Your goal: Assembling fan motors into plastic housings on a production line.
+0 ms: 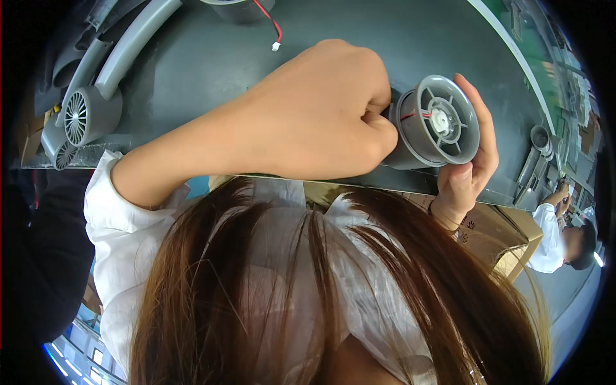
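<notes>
Right above the near edge of the dark worktop (pixel 192 70), the right hand (pixel 471 173) cups a grey fan housing (pixel 436 125) from behind. The left hand (pixel 321 115), curled into a fist, presses against the housing's side, pinching something I cannot tell. Two similar grey fans (pixel 86 115) lie far left of it.

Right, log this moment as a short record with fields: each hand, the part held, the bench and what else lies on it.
left hand: closed in a fist, pressed against the near end of the grey fan housing
right hand: fingers wrapped around the fan housing from behind
grey fan housing: round, spoked face, white hub, red wire at its rim
workbench: dark surface
other parts: curved grey duct pieces with vented ends at left; red wire with white plug at top
nearby: another person's sleeve at right
</notes>
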`<move>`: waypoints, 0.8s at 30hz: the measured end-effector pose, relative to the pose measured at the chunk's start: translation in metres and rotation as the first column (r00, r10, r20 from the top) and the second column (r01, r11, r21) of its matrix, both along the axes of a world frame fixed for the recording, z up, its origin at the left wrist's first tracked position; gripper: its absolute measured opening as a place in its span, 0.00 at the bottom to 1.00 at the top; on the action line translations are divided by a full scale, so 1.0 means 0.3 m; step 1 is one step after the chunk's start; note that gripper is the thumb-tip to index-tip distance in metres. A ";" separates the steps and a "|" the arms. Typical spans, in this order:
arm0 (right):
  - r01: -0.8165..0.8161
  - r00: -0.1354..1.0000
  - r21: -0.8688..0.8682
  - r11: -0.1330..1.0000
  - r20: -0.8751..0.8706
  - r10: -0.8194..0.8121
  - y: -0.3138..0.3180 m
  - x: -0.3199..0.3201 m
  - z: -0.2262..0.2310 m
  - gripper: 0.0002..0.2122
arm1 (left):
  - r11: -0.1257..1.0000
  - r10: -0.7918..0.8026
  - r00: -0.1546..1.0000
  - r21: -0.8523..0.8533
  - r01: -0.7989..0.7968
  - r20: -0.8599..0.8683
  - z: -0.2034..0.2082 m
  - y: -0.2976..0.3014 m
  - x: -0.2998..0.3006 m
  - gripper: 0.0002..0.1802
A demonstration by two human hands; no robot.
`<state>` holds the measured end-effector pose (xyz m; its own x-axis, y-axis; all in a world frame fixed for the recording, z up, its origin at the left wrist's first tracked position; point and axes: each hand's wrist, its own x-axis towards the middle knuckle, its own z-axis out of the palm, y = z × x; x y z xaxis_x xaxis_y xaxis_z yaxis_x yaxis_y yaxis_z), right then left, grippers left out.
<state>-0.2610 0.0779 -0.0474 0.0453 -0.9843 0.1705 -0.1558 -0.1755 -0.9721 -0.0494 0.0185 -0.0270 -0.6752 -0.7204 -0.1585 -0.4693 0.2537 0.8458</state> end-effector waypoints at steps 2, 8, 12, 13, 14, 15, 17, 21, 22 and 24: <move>0.026 0.999 0.011 1.000 -0.042 -0.025 -0.003 0.011 0.013 0.43 | 1.000 0.010 1.000 -0.009 -0.010 0.005 0.004 0.001 0.005 0.02; -0.020 0.998 0.102 0.995 0.065 0.013 -0.018 0.030 0.044 0.46 | 0.998 -0.034 0.999 0.043 0.035 -0.024 -0.001 0.005 0.007 0.00; -0.088 0.996 0.093 0.992 0.006 0.088 -0.034 0.037 0.060 0.41 | 0.998 -0.029 0.999 0.056 0.030 -0.021 0.007 0.003 0.004 0.00; -0.109 0.994 0.048 0.993 -0.015 0.110 -0.037 0.022 0.055 0.39 | 0.996 -0.042 0.999 0.079 0.042 -0.008 0.010 0.000 0.004 0.01; -0.136 0.990 0.001 0.991 -0.035 0.136 -0.040 0.015 0.051 0.37 | 0.996 -0.039 0.999 0.079 0.039 -0.008 0.004 0.009 0.003 0.01; -0.139 0.990 0.001 0.990 -0.036 0.139 -0.037 0.020 0.053 0.37 | 0.999 0.019 0.994 -0.027 -0.022 -0.107 -0.009 0.023 0.002 0.02; -0.041 0.999 0.015 0.999 -0.004 0.041 -0.024 0.033 0.055 0.36 | 0.987 0.070 0.975 -0.125 -0.097 -0.209 -0.020 0.031 0.002 0.03; -0.003 0.993 -0.002 1.000 -0.120 0.003 -0.010 0.033 0.036 0.36 | 0.996 0.045 0.983 -0.071 -0.059 -0.178 -0.026 0.027 0.004 0.04; -0.027 0.994 -0.023 0.999 -0.102 0.025 -0.010 0.025 0.024 0.37 | 0.997 0.018 0.985 -0.069 -0.030 -0.169 -0.025 0.026 0.003 0.04; -0.052 0.995 -0.045 0.998 -0.085 0.048 -0.008 0.029 0.028 0.37 | 0.986 0.025 0.985 -0.157 -0.052 -0.172 -0.032 0.033 0.001 0.04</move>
<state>-0.2523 0.0754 -0.0389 0.1103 -0.9714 0.2102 -0.2261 -0.2305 -0.9465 -0.0490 0.0283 -0.0365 -0.6535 -0.7532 0.0750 -0.3351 0.3767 0.8636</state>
